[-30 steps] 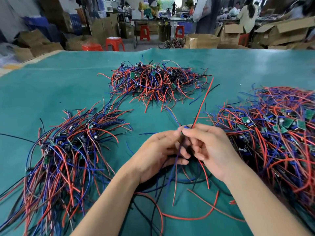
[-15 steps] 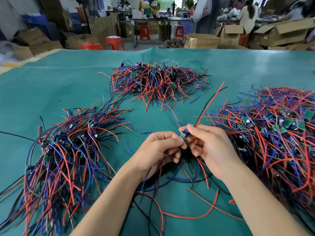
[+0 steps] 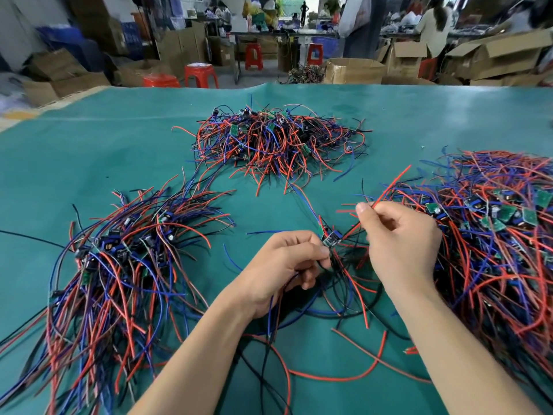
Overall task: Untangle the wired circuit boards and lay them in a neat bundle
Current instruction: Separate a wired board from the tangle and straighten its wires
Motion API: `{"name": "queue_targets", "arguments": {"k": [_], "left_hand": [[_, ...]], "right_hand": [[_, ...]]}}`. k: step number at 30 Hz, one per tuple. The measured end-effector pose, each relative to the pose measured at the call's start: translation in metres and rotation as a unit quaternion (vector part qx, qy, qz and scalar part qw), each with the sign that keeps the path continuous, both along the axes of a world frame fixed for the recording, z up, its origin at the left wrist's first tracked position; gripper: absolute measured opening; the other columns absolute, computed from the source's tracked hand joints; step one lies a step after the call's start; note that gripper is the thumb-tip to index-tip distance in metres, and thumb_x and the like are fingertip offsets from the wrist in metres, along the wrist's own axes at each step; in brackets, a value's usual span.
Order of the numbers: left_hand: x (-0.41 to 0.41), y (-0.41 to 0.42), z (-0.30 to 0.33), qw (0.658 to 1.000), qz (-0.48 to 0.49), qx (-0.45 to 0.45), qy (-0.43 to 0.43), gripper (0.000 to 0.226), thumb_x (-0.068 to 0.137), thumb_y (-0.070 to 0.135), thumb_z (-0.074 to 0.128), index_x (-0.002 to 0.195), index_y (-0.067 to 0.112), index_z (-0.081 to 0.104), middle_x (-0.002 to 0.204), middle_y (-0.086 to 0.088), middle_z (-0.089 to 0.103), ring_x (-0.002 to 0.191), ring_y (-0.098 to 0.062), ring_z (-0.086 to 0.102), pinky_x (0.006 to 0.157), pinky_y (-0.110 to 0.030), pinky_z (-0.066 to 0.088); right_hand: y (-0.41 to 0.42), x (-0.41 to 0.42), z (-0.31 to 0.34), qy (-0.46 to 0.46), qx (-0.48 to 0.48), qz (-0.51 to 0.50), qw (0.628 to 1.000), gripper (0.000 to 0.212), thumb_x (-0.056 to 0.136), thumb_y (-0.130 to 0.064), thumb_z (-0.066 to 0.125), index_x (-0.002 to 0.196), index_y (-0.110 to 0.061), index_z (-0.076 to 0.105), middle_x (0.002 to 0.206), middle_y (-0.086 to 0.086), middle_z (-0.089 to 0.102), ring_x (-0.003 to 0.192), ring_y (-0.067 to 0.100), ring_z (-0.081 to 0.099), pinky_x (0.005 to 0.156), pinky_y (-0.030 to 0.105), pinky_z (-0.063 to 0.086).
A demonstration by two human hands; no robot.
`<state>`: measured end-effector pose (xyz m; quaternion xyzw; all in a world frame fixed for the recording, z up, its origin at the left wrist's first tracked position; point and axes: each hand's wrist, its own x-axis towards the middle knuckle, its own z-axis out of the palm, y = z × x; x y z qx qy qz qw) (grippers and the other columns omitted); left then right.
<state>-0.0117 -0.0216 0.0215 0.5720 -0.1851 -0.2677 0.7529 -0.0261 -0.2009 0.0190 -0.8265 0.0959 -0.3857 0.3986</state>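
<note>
From the head camera, your left hand sits just below centre, fingers curled, pinching a small circuit board with its wires bunched under the palm. Your right hand is raised at its 2 o'clock, thumb and forefinger pinching a red wire that runs up and away toward 1 o'clock. Both forearms enter from the bottom edge.

On the green table cover, a combed bundle lies at 9 o'clock, a tangled pile at 12 o'clock, and a larger heap at 3 o'clock, touching your right wrist. Loose wires trail at 6 o'clock. Beyond the table stand cardboard boxes and red stools.
</note>
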Motion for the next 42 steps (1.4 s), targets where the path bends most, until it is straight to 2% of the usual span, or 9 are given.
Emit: {"name": "queue_targets", "arguments": {"k": [5, 9, 13, 15, 19, 23, 28, 31, 42], "left_hand": [[-0.001, -0.001, 0.001, 1.0, 0.012, 0.016, -0.011, 0.014, 0.076, 0.011, 0.056, 0.061, 0.013, 0.055, 0.056, 0.0, 0.053, 0.045, -0.012, 0.033, 0.045, -0.023, 0.027], [-0.002, -0.001, 0.001, 0.999, 0.01, 0.025, -0.026, 0.015, 0.076, 0.012, 0.054, 0.062, 0.011, 0.053, 0.052, 0.003, 0.047, 0.045, -0.013, 0.028, 0.044, -0.022, 0.024], [-0.002, -0.002, 0.002, 0.999, 0.016, 0.033, -0.033, 0.018, 0.074, 0.013, 0.054, 0.056, 0.014, 0.055, 0.051, -0.003, 0.035, 0.047, -0.017, 0.026, 0.045, -0.023, 0.025], [-0.003, -0.001, 0.002, 0.999, 0.014, 0.033, -0.03, 0.02, 0.073, 0.011, 0.052, 0.054, 0.016, 0.054, 0.051, -0.001, 0.041, 0.046, -0.016, 0.029, 0.044, -0.022, 0.027], [0.0, 0.0, 0.003, 0.999, 0.039, 0.014, -0.006, 0.023, 0.074, 0.011, 0.052, 0.052, 0.02, 0.056, 0.06, -0.007, 0.048, 0.046, -0.016, 0.032, 0.044, -0.024, 0.029], [0.003, 0.004, 0.0, 0.998, 0.051, -0.014, 0.016, 0.026, 0.093, 0.01, 0.058, 0.072, 0.017, 0.07, 0.061, -0.003, 0.048, 0.051, -0.013, 0.047, 0.051, -0.02, 0.042], [0.002, 0.003, -0.001, 0.997, 0.049, -0.046, 0.026, 0.008, 0.089, 0.016, 0.061, 0.083, 0.014, 0.067, 0.084, -0.008, 0.062, 0.06, -0.012, 0.055, 0.058, -0.022, 0.049], [0.003, 0.003, -0.004, 0.999, 0.037, -0.028, 0.02, 0.005, 0.096, 0.008, 0.056, 0.095, 0.004, 0.059, 0.071, -0.008, 0.057, 0.064, -0.015, 0.057, 0.061, -0.022, 0.052], [0.002, 0.004, -0.004, 1.0, 0.005, -0.01, -0.016, 0.017, 0.098, 0.007, 0.054, 0.089, 0.005, 0.068, 0.068, -0.006, 0.061, 0.063, -0.015, 0.057, 0.062, -0.022, 0.051]], "right_hand": [[-0.007, -0.011, 0.013, -0.092, -0.135, -0.06, 0.985, 0.013, 0.093, -0.02, 0.073, 0.084, -0.011, 0.076, 0.073, 0.003, 0.068, 0.063, 0.021, 0.057, 0.063, 0.03, 0.035], [-0.021, -0.013, 0.018, -0.114, -0.135, -0.095, 0.98, 0.019, 0.095, -0.026, 0.068, 0.086, -0.011, 0.076, 0.075, 0.008, 0.071, 0.067, 0.03, 0.064, 0.066, 0.038, 0.044], [-0.023, -0.011, 0.019, -0.067, 0.057, -0.089, 0.992, 0.015, 0.091, -0.037, 0.068, 0.083, -0.024, 0.072, 0.068, -0.004, 0.072, 0.064, 0.026, 0.07, 0.073, 0.052, 0.054], [-0.026, -0.008, 0.022, -0.096, 0.216, -0.038, 0.971, 0.0, 0.088, -0.026, 0.069, 0.088, -0.026, 0.07, 0.058, -0.003, 0.07, 0.046, 0.019, 0.06, 0.052, 0.038, 0.051], [-0.042, -0.008, 0.028, -0.145, 0.358, -0.024, 0.922, 0.024, 0.092, -0.003, 0.061, 0.114, -0.011, 0.064, 0.052, -0.002, 0.067, 0.039, 0.01, 0.054, 0.039, 0.02, 0.039], [-0.031, -0.012, 0.03, -0.14, 0.269, -0.03, 0.952, 0.005, 0.089, -0.024, 0.065, 0.091, -0.026, 0.061, 0.051, 0.002, 0.064, 0.036, 0.017, 0.051, 0.04, 0.029, 0.039], [0.01, -0.015, 0.017, 0.037, 0.066, 0.093, 0.993, 0.043, 0.086, -0.058, 0.061, 0.069, -0.018, 0.067, 0.061, -0.004, 0.069, 0.055, 0.016, 0.066, 0.064, 0.046, 0.057], [0.028, -0.017, 0.012, 0.065, 0.024, 0.163, 0.984, 0.021, 0.084, -0.048, 0.072, 0.077, -0.029, 0.073, 0.075, -0.018, 0.073, 0.067, 0.004, 0.068, 0.068, 0.025, 0.055], [0.023, -0.016, 0.016, 0.078, 0.188, 0.241, 0.949, 0.009, 0.08, -0.012, 0.083, 0.078, -0.015, 0.074, 0.063, 0.003, 0.071, 0.057, 0.01, 0.063, 0.052, 0.013, 0.042]]}}
